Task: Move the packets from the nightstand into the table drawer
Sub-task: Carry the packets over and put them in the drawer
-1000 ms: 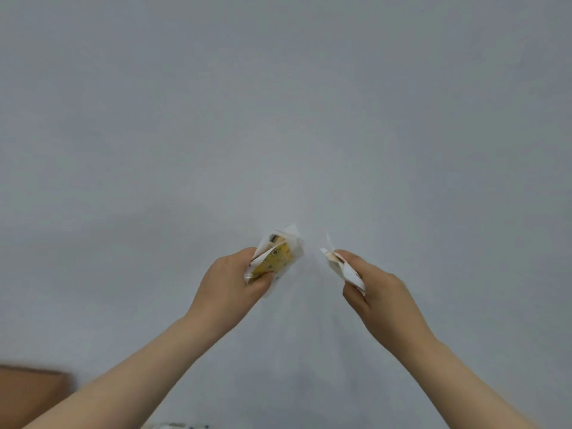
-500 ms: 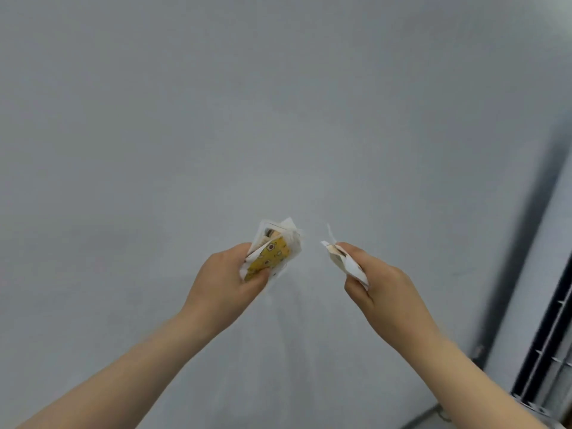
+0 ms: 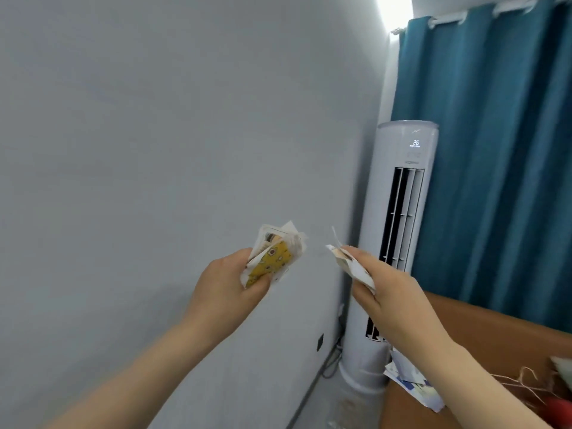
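My left hand (image 3: 224, 284) grips a bunch of small packets (image 3: 274, 253), white ones with a yellow patterned one in front, held up before the grey wall. My right hand (image 3: 391, 292) grips another thin stack of white packets (image 3: 351, 264) between thumb and fingers. Both hands are raised at chest height, a short gap apart. Neither the nightstand nor a drawer is in view.
A white tower air conditioner (image 3: 399, 212) stands in the corner to the right, in front of a teal curtain (image 3: 501, 150). A brown table (image 3: 495, 335) edge shows at lower right with papers (image 3: 411, 382) and twine on it. A cable runs along the wall's foot.
The view has swung to the right: the air conditioner, curtain and brown table have come into sight. Both hands keep their grip on the packets and stay in the same pose.
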`<state>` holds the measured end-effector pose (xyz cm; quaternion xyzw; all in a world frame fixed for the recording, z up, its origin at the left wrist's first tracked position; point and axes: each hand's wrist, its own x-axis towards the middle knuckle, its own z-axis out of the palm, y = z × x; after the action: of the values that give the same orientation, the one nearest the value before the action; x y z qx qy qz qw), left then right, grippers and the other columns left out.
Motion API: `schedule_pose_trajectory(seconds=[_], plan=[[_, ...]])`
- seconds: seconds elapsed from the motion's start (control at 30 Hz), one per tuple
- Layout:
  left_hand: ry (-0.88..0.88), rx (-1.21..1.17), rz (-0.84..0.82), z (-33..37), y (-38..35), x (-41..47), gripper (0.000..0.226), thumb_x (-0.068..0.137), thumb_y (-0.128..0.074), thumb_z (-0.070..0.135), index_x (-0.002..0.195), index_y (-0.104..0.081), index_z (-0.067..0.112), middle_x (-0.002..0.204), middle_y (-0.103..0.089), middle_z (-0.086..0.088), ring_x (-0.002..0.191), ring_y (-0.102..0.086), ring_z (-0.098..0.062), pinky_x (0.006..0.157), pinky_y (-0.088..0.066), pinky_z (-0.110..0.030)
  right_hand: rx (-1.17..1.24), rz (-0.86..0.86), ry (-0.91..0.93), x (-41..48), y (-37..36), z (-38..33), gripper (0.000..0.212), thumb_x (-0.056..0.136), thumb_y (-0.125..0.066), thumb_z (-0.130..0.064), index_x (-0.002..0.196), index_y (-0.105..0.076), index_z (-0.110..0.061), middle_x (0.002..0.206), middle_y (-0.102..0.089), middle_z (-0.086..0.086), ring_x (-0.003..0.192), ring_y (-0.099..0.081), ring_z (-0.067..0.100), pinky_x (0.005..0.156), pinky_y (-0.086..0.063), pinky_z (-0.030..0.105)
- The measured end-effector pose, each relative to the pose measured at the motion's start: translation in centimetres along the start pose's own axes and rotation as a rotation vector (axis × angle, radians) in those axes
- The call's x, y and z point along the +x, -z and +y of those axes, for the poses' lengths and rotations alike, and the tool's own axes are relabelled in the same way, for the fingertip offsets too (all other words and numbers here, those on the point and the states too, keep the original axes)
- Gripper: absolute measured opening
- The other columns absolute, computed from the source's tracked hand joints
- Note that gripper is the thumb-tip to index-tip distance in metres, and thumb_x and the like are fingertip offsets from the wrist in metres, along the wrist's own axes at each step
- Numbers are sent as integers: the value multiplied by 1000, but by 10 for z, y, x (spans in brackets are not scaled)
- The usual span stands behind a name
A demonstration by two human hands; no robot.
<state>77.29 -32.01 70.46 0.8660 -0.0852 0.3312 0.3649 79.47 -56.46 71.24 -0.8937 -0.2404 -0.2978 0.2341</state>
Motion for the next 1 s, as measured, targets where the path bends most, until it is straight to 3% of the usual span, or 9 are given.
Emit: schedule_pose_trajectory(seconds=[0.1,0.23,0.33,0.5,0.7,0.83,1.0], plan=[[-50,-72,-82,-2,-37,32,9,83,-61,26,74,-58,26,63,-59,8,58,-54,-9,52,-40,-26,-90,35,-111,0,5,27,52,92,-53,-19,136,-42,-43,80,-50,-32,73,-52,-11,60,-38,8],[-139,-170,-195,10,-96,62,5,85,-62,26,79,-61,28,68,-63,10,65,-58,-8,53,-43,-24,-195,49,-241,-11,20,63,53,93,-53,-20,138,-39,-44,104,-63,-18,85,-56,5,70,-42,16],[-191,-280,-271,34,-143,73,7,84,-62,25,85,-63,32,71,-64,13,69,-59,-2,53,-41,-15,-296,80,-309,-24,41,94,53,93,-53,-22,138,-39,-45,109,-62,-21,88,-55,5,69,-39,13],[-254,-380,-368,92,-222,82,11,85,-64,29,96,-66,28,79,-67,14,73,-62,-4,64,-53,-30,-395,149,-418,-53,90,147,48,93,-51,-30,137,-39,-46,90,-55,-27,74,-51,-7,63,-37,11],[-341,-450,-429,173,-313,83,16,86,-63,32,102,-64,31,82,-66,16,75,-62,-3,63,-53,-26,-460,192,-519,-87,154,215,52,92,-52,-26,138,-38,-46,99,-57,-27,76,-48,-15,67,-37,5],[-378,-458,-442,224,-370,85,21,86,-63,33,106,-64,30,83,-65,19,75,-62,-2,65,-56,-30,-513,172,-581,-105,195,262,54,93,-51,-24,140,-35,-46,84,-47,-31,77,-50,-5,63,-36,10],[-435,-452,-485,266,-441,94,24,87,-63,34,110,-63,29,91,-66,18,78,-61,-2,62,-52,-20,-540,171,-667,-120,225,325,55,94,-50,-24,141,-34,-46,109,-60,-19,88,-51,2,72,-39,17]])
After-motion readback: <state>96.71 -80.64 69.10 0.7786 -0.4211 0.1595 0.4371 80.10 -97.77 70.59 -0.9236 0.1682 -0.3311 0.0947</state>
